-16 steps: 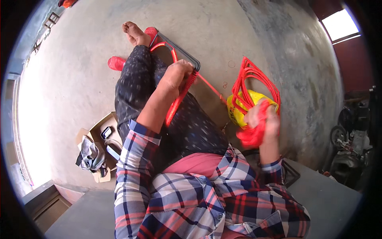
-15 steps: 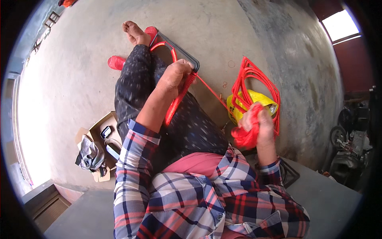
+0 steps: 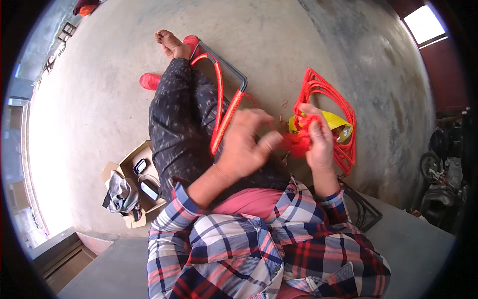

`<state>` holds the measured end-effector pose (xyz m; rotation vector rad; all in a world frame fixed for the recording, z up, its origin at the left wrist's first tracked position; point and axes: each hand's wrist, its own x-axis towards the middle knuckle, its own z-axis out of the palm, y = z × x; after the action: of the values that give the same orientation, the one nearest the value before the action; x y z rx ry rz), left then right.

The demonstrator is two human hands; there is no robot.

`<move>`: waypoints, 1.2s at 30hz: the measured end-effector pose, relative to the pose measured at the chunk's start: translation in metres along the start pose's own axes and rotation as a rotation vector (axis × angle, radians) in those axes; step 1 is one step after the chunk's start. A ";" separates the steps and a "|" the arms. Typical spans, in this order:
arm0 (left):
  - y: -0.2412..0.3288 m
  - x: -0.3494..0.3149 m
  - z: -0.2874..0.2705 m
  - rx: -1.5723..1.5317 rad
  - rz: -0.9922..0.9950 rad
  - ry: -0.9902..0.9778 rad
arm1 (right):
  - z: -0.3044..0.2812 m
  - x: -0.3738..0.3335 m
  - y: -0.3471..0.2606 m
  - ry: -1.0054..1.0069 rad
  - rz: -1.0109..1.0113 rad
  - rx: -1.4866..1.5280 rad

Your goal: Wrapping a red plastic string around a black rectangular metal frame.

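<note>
My right hand is closed around a loose bundle of red yarn. Just left of it, my left hand is over my lap, blurred, with thumb and fingers apart; whether a strand touches it cannot be made out. A dark grey bent-tube frame leans along my legs, its near sides wrapped in a tight red winding. The far end of the frame lies by my foot, next to a red roll. Part of the frame's near end is close to my left wrist.
Red-wrapped frames lie at the right on a yellow bag. An open cardboard box with a grey cloth stands at my left. Another red roll is beside my leg. Dark frames rest on the grey ledge behind my right arm.
My left hand has let go of the wrapped frame and moved right and nearer me, toward the yarn. The right hand has risen slightly with the bundle. The taut strand now hangs slack.
</note>
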<state>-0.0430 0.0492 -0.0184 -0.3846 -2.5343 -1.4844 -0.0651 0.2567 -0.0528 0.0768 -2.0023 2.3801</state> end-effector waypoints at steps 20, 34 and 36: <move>-0.016 0.075 -0.078 0.234 -0.019 0.089 | 0.075 0.100 0.004 -0.295 0.181 0.336; -0.053 0.085 -0.100 0.095 0.229 0.312 | 0.050 0.094 -0.013 -0.405 0.149 0.227; -0.064 0.078 -0.088 0.443 0.202 0.204 | 0.059 0.100 0.010 -0.367 -0.046 -0.119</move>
<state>-0.1347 -0.0472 -0.0070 -0.3811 -2.4762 -0.8146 -0.1646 0.1960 -0.0471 0.5898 -2.2534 2.3496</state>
